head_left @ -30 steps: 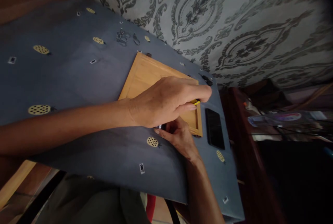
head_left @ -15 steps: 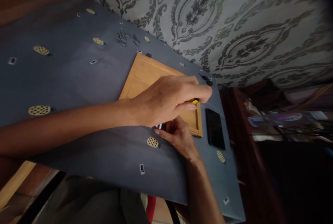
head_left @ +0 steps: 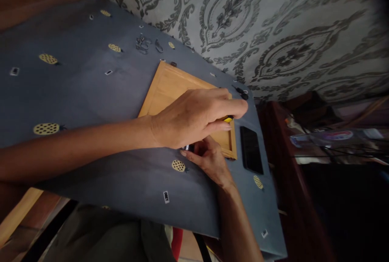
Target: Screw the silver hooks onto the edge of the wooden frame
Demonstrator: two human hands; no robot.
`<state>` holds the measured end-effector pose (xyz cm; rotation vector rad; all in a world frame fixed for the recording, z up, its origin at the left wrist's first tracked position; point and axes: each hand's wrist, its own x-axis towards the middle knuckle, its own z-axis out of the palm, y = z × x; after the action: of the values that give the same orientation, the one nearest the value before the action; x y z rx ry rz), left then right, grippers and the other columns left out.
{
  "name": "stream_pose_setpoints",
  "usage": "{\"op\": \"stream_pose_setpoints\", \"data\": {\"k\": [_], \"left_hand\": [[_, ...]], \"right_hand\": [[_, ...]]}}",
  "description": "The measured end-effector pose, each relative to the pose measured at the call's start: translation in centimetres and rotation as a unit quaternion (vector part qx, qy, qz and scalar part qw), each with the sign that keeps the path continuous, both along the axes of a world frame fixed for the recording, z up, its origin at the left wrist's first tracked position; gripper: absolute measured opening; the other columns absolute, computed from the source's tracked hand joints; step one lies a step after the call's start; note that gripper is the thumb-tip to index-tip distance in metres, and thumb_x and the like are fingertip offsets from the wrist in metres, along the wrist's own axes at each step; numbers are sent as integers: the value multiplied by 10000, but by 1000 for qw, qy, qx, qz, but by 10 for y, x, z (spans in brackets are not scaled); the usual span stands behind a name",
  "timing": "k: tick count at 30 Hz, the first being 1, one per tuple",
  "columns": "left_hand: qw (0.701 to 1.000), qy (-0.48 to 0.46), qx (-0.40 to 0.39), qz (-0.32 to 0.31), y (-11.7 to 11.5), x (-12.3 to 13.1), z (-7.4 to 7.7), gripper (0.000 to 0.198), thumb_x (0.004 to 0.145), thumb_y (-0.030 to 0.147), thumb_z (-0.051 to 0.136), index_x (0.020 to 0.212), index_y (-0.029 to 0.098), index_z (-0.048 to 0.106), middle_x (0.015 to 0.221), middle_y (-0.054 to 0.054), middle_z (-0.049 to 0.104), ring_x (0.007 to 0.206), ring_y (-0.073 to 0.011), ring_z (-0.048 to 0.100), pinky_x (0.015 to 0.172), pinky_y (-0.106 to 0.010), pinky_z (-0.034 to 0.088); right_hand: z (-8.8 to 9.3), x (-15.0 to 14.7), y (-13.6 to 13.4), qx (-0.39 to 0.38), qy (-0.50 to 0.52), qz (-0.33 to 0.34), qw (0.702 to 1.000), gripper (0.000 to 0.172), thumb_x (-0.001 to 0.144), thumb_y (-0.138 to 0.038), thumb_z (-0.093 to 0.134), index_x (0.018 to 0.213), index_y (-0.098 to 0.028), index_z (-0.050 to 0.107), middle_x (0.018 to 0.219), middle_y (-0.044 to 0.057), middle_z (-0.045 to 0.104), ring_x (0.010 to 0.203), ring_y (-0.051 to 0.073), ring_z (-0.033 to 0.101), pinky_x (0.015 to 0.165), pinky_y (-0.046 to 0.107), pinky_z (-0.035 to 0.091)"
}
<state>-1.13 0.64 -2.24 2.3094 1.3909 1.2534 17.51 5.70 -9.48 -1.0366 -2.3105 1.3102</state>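
My left hand (head_left: 194,118) reaches in from the left over a shallow wooden frame with a panel (head_left: 173,81), lying on the table. Its fingers are closed round a small yellow-and-black object (head_left: 228,119); only an end of it shows between thumb and forefinger, so its kind is unclear. Below it, my right hand (head_left: 211,160) is at the frame's near edge, thumb and fingers bent round a small dark, shiny piece (head_left: 190,147). My left hand and wrist hide most of that piece and the middle of the frame.
A black phone (head_left: 251,150) lies right of the frame. Black keys or clips (head_left: 242,93) rest near the wall. Several small dark metal hooks or clips (head_left: 142,44) lie at the back. The table's cloth (head_left: 91,99) is blue-grey with pineapples; a patterned wall (head_left: 231,14) stands behind.
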Motion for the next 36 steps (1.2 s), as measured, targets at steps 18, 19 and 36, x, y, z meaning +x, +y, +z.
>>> {"op": "stream_pose_setpoints", "data": {"k": [18, 19, 36], "left_hand": [[1000, -6, 0, -10, 1, -1, 1, 111, 930, 97, 543, 938, 168, 628, 877, -28, 638, 847, -151, 598, 750, -276, 443], [1000, -4, -1, -11, 0, -1, 1, 127, 931, 87, 530, 933, 171, 625, 869, -25, 638, 846, -149, 598, 751, -276, 444], [999, -22, 31, 28, 0, -6, 10, 159, 930, 72, 488, 936, 161, 620, 847, -36, 637, 784, -147, 612, 717, -282, 444]], "right_hand": [[0, 0, 0, -8, 7, 1, 1000, 369, 720, -404, 809, 945, -241, 566, 538, -102, 425, 473, 105, 351, 447, 264, 272], [0, 0, 0, -8, 7, 1, 1000, 371, 719, -408, 810, 947, -242, 569, 538, -102, 425, 470, 104, 350, 445, 264, 274], [2, 1, -1, -31, 12, 11, 999, 470, 737, -362, 798, 1131, -239, 571, 562, -115, 434, 493, 102, 354, 478, 267, 291]]}}
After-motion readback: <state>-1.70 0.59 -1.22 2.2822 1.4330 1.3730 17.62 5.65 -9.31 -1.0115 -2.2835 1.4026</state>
